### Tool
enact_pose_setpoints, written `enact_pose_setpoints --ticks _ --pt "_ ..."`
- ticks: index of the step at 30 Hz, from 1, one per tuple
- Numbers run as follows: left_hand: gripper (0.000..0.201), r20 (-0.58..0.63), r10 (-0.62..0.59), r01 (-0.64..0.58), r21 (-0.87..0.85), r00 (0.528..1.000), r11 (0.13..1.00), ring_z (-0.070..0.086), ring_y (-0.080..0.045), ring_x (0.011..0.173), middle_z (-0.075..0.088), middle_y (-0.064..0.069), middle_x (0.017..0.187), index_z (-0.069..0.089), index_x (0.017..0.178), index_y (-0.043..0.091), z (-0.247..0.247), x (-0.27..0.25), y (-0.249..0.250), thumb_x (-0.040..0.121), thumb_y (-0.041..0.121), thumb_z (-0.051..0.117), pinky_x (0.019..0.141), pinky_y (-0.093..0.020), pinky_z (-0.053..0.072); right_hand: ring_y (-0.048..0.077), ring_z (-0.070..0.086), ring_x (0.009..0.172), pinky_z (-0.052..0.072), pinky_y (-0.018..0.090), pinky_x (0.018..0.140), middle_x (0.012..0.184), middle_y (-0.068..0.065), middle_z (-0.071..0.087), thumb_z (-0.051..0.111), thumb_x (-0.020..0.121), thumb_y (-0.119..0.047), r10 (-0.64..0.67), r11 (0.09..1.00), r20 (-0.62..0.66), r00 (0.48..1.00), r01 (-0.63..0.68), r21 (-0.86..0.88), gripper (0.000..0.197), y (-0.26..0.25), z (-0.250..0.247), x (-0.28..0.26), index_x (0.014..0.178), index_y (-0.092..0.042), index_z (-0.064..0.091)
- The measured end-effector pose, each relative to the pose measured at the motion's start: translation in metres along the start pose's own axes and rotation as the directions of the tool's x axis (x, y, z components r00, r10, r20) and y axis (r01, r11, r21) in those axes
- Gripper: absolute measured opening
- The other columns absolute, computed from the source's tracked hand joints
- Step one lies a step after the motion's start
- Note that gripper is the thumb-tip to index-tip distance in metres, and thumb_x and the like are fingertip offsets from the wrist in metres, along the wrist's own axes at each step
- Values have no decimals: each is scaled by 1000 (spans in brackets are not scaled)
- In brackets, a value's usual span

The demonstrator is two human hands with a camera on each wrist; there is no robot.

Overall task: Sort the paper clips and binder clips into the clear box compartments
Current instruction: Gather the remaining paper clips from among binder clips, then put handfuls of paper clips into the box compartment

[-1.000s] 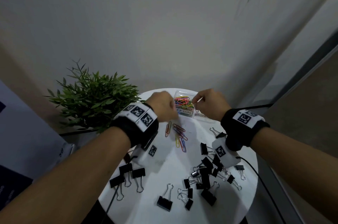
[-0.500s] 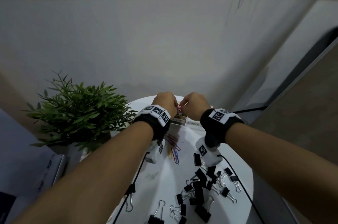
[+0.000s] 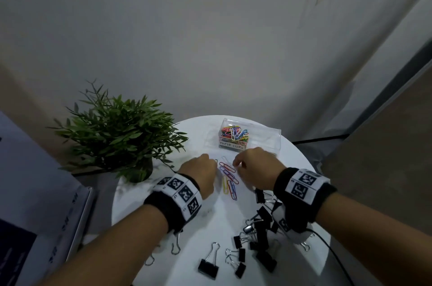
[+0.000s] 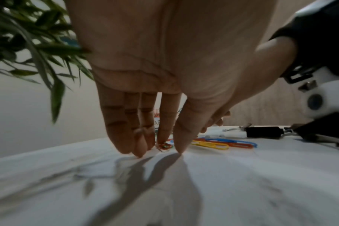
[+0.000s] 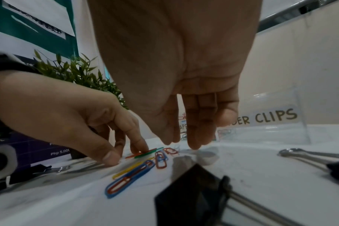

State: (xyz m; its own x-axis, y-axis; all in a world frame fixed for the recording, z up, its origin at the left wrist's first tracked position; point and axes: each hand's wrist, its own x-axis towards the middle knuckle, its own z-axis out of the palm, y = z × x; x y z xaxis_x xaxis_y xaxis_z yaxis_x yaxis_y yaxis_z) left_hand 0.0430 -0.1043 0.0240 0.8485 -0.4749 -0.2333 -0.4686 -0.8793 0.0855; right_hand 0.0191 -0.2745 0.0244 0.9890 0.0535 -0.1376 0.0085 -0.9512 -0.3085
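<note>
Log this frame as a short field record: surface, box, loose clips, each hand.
surface: round white table
box: clear plastic two-compartment box at far edge; coloured clips fill the "PAPER CLIPS" side, other side looks empty
loose paper clips: coloured wire paper clips between the hands
loose binder clips: black binder clips scattered at near right
left hand: fingertips down on a green clip
right hand: fingers pointing down by the clips, holding nothing
other: green potted plant at left

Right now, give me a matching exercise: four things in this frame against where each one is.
Things:
1. binder clips
2. plant
3. clear box
4. loose paper clips

Places:
A. between the two hands
B. far edge of the table
C. left of the table
D. near right part of the table

Pairs: 1-D, 2-C, 3-B, 4-A
</note>
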Motion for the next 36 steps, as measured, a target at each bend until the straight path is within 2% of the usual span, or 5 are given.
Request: enact_pose_setpoints --ticks 7,11,20,26,36 --pt "34 -13 64 -63 84 998 994 56 -27 105 50 -5 114 60 120 18 17 -25 -7 88 9 52 80 -38 50 29 65 91 56 36 80 103 7 71 49 84 -15 -14 995 93 996 23 -95 29 -11 2 10 100 -23 73" --pt "31 -24 73 -73 -1 997 997 57 -29 105 53 -6 113 63 119 19 17 -32 -14 90 14 52 83 -35 48 25 66 90 52 28 74 99 4 71 55 85 -21 -21 994 103 995 32 -103 23 -12 -3 6 97 -23 74" --pt "7 -32 4 -8 -120 999 993 61 -34 96 60 -14 103 57 89 9 8 -33 -3 90 8 50 76 -34 48 27 62 84 49 29 68 95 10 65 66 84 -27 62 985 114 992 -42 -170 22 -27 -5 23 91 -7 67" --pt "23 20 -42 46 -234 999 971 60 -32 99 61 -11 109 51 105 17 8 -35 -10 85 5 51 81 -35 50 26 48 69 34 22 50 60 2 40 53 88 -17 100 984 152 983 -75 -160 36 -27 -3 21 56 -13 36" --pt "33 43 -34 41 -198 999 979 59 -32 96 59 -14 106 44 113 13 6 -38 -7 84 -3 46 73 -35 47 25 64 85 53 29 70 93 11 69 61 79 -9 62 995 158 986 -47 -93 9 -15 -9 13 84 -5 67"
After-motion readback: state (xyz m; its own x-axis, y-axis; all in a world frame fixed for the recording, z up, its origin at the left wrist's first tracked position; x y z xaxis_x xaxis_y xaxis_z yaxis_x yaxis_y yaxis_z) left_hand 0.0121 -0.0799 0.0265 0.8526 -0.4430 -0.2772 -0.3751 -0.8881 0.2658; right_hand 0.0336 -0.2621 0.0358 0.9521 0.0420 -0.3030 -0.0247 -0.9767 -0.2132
